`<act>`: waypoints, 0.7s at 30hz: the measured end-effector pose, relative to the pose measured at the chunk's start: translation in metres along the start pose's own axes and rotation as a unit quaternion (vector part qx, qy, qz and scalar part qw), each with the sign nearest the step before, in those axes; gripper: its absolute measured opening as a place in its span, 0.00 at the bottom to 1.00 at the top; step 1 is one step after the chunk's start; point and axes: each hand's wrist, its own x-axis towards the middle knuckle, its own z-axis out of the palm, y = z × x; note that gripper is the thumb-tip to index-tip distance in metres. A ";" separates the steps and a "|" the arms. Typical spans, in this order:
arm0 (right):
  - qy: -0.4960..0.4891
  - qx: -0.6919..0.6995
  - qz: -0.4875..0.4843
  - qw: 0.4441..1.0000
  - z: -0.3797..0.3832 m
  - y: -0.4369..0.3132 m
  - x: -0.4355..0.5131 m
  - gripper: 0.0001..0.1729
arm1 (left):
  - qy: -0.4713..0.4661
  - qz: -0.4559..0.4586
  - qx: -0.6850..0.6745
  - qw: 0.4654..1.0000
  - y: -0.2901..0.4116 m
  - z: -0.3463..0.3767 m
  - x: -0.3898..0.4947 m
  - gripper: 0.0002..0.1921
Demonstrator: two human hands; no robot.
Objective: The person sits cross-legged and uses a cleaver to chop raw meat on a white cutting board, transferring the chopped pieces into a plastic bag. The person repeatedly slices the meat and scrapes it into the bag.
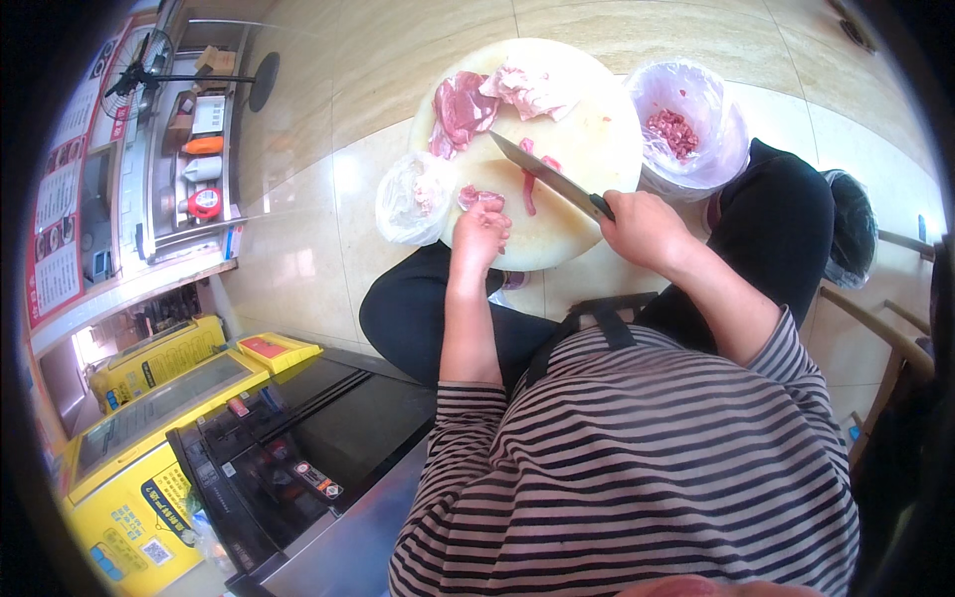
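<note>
My right hand grips the dark handle of a broad-bladed kitchen knife. The blade slants across a round, pale cutting board, above thin strips of red meat. At the board's near left, my left hand has curled fingers against a small piece of meat and appears to hold it. Farther back lies a large chunk of red meat, beside a pale, fatty piece of meat.
A plastic-lined bin with chopped meat stands right of the board. Left of it, a clear plastic bag contains pale scraps. A black-lined bin is beyond my right knee. Black-topped equipment and yellow freezers stand to the left.
</note>
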 end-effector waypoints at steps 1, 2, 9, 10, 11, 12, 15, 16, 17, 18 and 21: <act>-0.006 -0.008 -0.003 1.000 -0.002 -0.001 -0.001 0.13 | 0.006 0.018 -0.048 0.999 0.009 -0.003 -0.003 0.16; -0.011 -0.015 -0.006 1.000 -0.005 -0.003 -0.004 0.13 | 0.012 0.036 -0.096 0.995 0.018 -0.005 -0.005 0.16; 0.069 0.037 -0.041 0.996 -0.026 -0.012 -0.017 0.11 | 0.064 0.091 0.007 0.994 0.038 0.017 0.034 0.22; 0.087 0.035 -0.056 0.994 -0.028 -0.012 -0.018 0.11 | 0.088 0.117 0.105 0.984 0.028 0.025 0.051 0.22; 0.097 0.029 -0.051 0.994 -0.031 -0.010 -0.017 0.11 | 0.107 0.144 0.202 0.963 0.025 0.036 0.062 0.22; 0.107 0.025 -0.045 0.993 -0.035 -0.010 -0.017 0.11 | 0.101 0.120 0.218 0.963 0.028 0.045 0.063 0.20; 0.135 0.015 -0.042 0.990 -0.040 -0.004 -0.016 0.10 | 0.087 0.048 0.257 0.961 0.037 0.060 0.061 0.19; 0.145 0.013 -0.042 0.988 -0.041 -0.002 -0.015 0.10 | 0.083 0.023 0.261 0.962 0.042 0.062 0.059 0.20; 0.151 0.015 -0.037 0.988 -0.042 0.000 -0.015 0.10 | 0.079 -0.003 0.265 0.961 0.044 0.062 0.057 0.22; 0.154 0.021 -0.036 0.987 -0.044 -0.002 -0.016 0.10 | 0.064 0.012 0.211 0.975 0.039 0.057 0.054 0.20; 0.150 0.027 -0.037 0.988 -0.047 -0.004 -0.018 0.10 | 0.030 0.024 0.004 0.999 0.024 0.036 0.049 0.16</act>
